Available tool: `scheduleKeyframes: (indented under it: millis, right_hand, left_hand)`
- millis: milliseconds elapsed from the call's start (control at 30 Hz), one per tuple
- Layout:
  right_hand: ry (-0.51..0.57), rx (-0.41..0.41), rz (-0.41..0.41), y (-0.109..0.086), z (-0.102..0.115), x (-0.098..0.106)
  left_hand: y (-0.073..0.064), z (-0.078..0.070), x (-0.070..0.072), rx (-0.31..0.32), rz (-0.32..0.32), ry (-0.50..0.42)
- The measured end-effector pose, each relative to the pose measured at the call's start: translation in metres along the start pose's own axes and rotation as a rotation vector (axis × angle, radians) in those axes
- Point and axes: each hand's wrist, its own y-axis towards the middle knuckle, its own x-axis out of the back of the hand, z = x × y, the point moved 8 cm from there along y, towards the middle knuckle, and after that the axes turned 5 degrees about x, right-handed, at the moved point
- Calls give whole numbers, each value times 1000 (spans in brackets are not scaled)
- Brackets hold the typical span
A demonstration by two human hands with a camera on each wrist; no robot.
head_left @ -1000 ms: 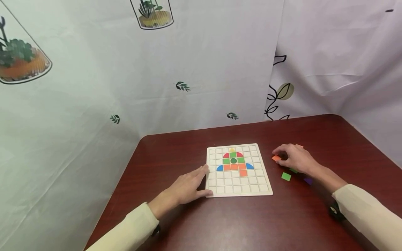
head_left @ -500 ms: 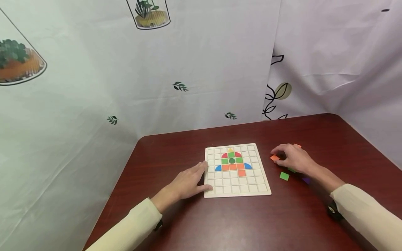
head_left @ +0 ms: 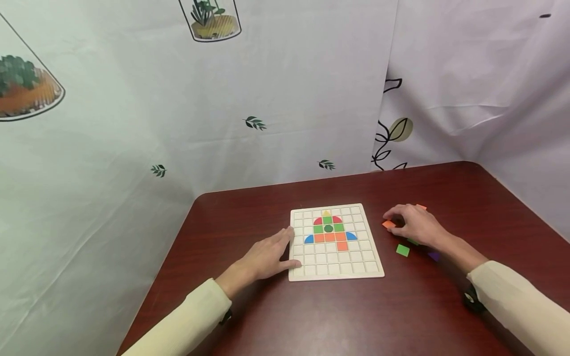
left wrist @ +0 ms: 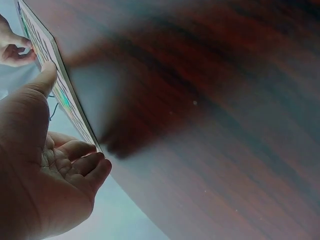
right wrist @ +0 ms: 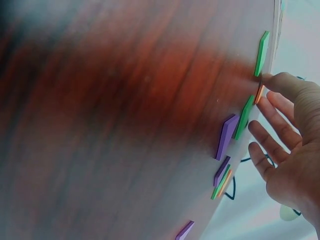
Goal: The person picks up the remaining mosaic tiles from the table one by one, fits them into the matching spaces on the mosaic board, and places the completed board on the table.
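Observation:
A pale pegless grid board (head_left: 334,259) lies on the table, its colored tiles forming a rocket-like figure. Along its left edge rests my left hand (head_left: 267,254), fingers extended, thumb on the lower-left corner; the left wrist view shows the fingertips right at the board's edge. To the right of the board, my right hand (head_left: 416,225) pinches an orange square tile (head_left: 389,224) between thumb and index finger, low over the table. In the right wrist view the orange tile (right wrist: 259,94) shows edge-on between the two fingertips, with the other fingers loosely spread.
A green tile (head_left: 403,250) lies in front of the right hand. Under and behind that hand are more loose pieces: a purple tile (right wrist: 226,137), a second green tile (right wrist: 243,117) and another orange tile (head_left: 421,207). A printed curtain (head_left: 276,74) hangs behind the dark red table (head_left: 240,207).
The head view has shifted slightly, so the scene sits a little further left. The left fingers have slid slightly up along the board's edge. The right hand keeps its place at the orange tile.

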Motion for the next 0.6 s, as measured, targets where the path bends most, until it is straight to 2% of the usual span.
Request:
scheduleKeyframes:
  millis: [600]
  right_hand:
    - [-10, -16, -27, 9, 7, 9]
  left_hand:
    - [-1, 0, -3, 0, 21, -14]
